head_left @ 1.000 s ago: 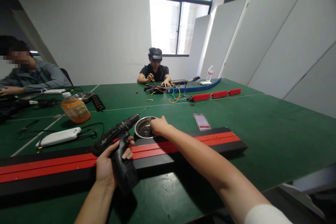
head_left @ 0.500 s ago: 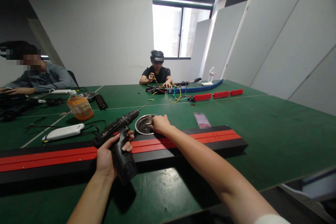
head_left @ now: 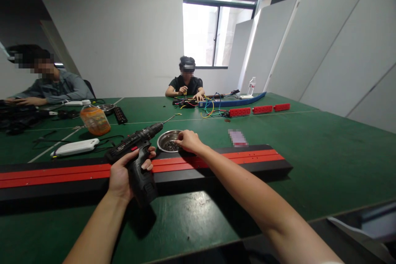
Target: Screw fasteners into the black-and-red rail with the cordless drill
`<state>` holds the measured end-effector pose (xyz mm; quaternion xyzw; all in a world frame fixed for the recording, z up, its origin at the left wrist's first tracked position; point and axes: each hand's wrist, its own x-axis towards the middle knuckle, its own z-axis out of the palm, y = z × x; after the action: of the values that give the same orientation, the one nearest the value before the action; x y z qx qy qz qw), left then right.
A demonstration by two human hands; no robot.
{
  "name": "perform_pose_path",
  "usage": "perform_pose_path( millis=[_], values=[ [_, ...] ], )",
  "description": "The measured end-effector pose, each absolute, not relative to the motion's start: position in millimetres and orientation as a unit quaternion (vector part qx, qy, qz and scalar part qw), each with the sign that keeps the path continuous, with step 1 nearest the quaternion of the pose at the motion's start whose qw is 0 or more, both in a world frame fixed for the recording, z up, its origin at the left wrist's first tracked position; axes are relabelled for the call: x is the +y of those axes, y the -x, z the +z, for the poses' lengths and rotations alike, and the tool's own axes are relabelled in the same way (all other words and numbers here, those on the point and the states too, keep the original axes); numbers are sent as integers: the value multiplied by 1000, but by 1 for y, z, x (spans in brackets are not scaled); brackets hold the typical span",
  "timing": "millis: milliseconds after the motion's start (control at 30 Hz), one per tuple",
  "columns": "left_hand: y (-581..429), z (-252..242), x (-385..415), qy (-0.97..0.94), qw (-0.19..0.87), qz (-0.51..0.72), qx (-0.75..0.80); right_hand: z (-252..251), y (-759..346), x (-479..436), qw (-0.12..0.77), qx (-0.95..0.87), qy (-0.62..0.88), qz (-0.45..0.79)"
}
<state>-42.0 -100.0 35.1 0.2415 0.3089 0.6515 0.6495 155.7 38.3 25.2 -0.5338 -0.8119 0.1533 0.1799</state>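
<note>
My left hand is wrapped round the grip of a black cordless drill, whose long bit points up and away to the right. Over the right side of a round metal bowl, my right hand has its fingers pinched together. Small dark screws lie at the bottom of that bowl. Whatever the fingertips hold, if anything, is too small to make out. Below both hands a long black bar with a red strip lies across the table, partly covered by the drill and my right forearm.
An orange plastic jar and a white power bank with a cable are at left. Beyond the bowl are wires, a blue curved strip and red blocks. Two people sit across the green table.
The whole view has shifted slightly. My right hand stays at the bowl with its fingers pinched, and the drill is still in my left hand.
</note>
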Motion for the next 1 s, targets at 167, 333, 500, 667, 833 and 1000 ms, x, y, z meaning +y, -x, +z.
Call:
perform_pose_path(
  millis=[167,333,500,667,833,1000],
  values=[
    [39,37,-102,-258,645,642,323,24,-171,31,256,-794,491,251],
    [44,29,-100,-287,674,601,320,24,-200,26,324,-759,443,349],
    [46,27,-101,-327,695,554,322,20,-236,23,415,-664,393,482],
    [43,34,-106,-341,702,519,350,8,-253,28,454,-566,374,578],
    [43,35,-108,-365,695,494,374,2,-253,33,472,-524,351,616],
    [42,35,-109,-384,685,491,376,4,-257,32,476,-499,329,645]
  ],
)
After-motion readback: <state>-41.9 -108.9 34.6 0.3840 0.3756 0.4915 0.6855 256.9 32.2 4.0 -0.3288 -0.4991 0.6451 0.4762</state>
